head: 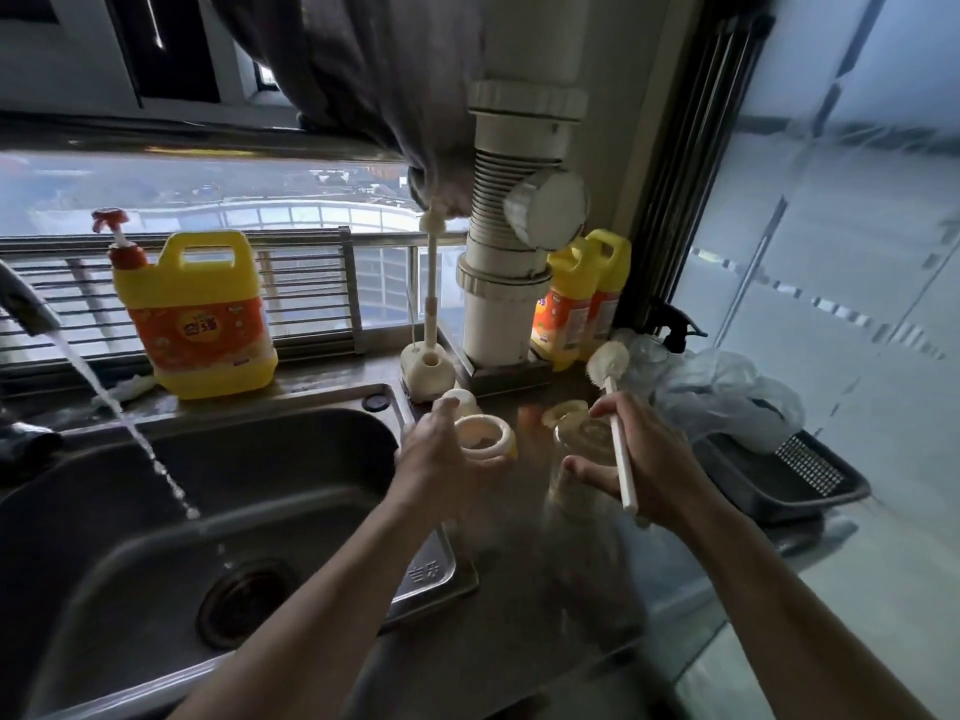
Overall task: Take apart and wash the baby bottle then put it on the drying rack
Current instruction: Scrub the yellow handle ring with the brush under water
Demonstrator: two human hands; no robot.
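My left hand holds the cream screw collar of the baby bottle over the counter, just right of the sink. My right hand grips the white handle of a bottle brush; its bristle head points up and away. The clear bottle body is blurred in front of my right thumb, and I cannot tell whether that hand also holds it. A pale nipple-like piece shows at the bottle's top. A small white cap stands on the counter behind the collar.
Water runs from the tap into the steel sink on the left. A yellow detergent jug stands behind the sink. A brush stand and a white pipe are at the back. A dark drying tray holds a plastic bag.
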